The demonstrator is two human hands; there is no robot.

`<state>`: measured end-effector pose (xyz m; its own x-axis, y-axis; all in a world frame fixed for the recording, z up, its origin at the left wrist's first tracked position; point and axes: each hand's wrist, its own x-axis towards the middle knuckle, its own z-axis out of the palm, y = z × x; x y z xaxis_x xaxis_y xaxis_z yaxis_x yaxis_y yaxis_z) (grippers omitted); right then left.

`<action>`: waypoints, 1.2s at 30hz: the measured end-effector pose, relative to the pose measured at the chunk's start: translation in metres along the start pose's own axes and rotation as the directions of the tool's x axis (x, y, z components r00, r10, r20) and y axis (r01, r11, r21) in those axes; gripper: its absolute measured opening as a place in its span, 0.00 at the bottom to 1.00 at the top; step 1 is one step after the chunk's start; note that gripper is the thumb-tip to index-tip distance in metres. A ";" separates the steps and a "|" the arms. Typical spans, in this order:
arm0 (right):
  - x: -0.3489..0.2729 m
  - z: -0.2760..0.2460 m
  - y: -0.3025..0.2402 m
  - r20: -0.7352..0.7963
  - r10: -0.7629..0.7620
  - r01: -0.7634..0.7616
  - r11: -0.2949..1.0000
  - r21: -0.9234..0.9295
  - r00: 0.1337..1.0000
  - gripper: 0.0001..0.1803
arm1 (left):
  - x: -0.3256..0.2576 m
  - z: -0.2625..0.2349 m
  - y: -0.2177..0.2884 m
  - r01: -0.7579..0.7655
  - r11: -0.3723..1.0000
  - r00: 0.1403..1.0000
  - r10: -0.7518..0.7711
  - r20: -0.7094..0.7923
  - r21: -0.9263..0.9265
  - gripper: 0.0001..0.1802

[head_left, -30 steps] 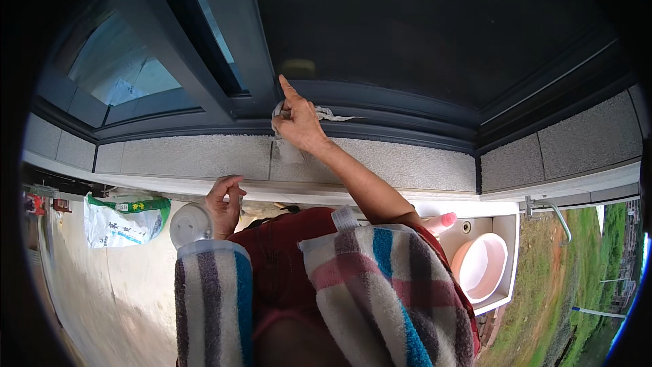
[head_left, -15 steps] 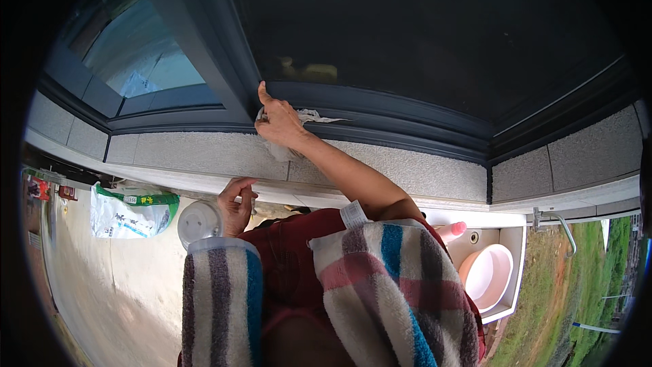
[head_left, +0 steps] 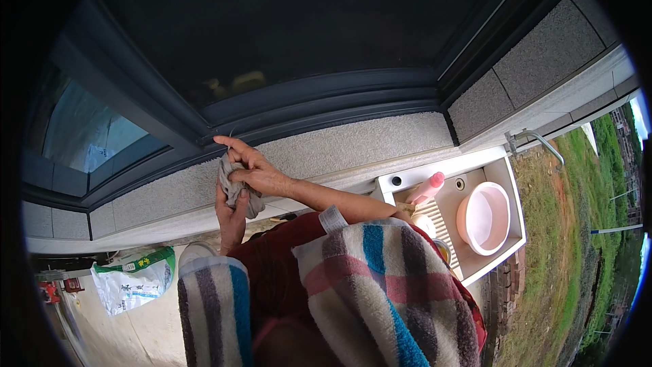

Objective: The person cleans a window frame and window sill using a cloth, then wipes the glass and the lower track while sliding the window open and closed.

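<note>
A crumpled greyish-white rag (head_left: 254, 206) is bunched between my two hands, above the speckled grey stone ledge (head_left: 353, 134). My right hand (head_left: 257, 171) grips its upper part, with the index finger pointing out toward the lower corner of the dark window frame (head_left: 326, 92). From below, my left hand (head_left: 231, 221) closes on the same rag, thumb and fingers against its folds. The hands are close together and partly cover the rag. Large dark glass (head_left: 305, 27) fills the space above the frame.
To the right stands a white sink (head_left: 516, 214) with a pale pink basin (head_left: 490, 211), a pink bottle (head_left: 428, 189) and a curved metal tap (head_left: 543, 139). A green-and-white sack (head_left: 136, 278) lies on the floor at left. A striped towel (head_left: 387, 278) drapes over my front.
My right hand has drawn back from the frame corner with the rag. My left hand has come up and taken hold of it too. The view has turned, showing more of the sink.
</note>
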<state>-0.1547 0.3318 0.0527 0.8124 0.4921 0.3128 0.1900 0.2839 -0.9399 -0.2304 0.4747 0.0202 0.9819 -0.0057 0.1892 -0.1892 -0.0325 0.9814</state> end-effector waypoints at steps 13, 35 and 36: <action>-0.111 -0.219 -0.049 -0.752 -0.496 -0.373 0.661 -0.651 0.434 0.33 | -0.036 -0.035 -0.047 0.201 0.919 0.896 -0.313 -0.316 -0.340 0.28; -0.079 -0.402 -0.075 -0.666 -0.743 -0.792 0.366 -0.489 0.068 0.38 | -0.042 -0.015 0.000 0.167 0.976 0.973 -0.186 -0.133 -0.143 0.18; -0.078 -0.403 -0.072 -0.657 -0.750 -0.791 0.358 -0.497 0.073 0.37 | -0.040 -0.015 0.001 0.158 0.981 0.974 -0.174 -0.144 -0.113 0.19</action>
<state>-0.0096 -0.0592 0.0408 0.2790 -0.7179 0.6378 -0.3004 -0.6961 -0.6521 -0.2701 0.4899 0.0136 0.9894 0.1442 0.0184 -0.0301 0.0797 0.9964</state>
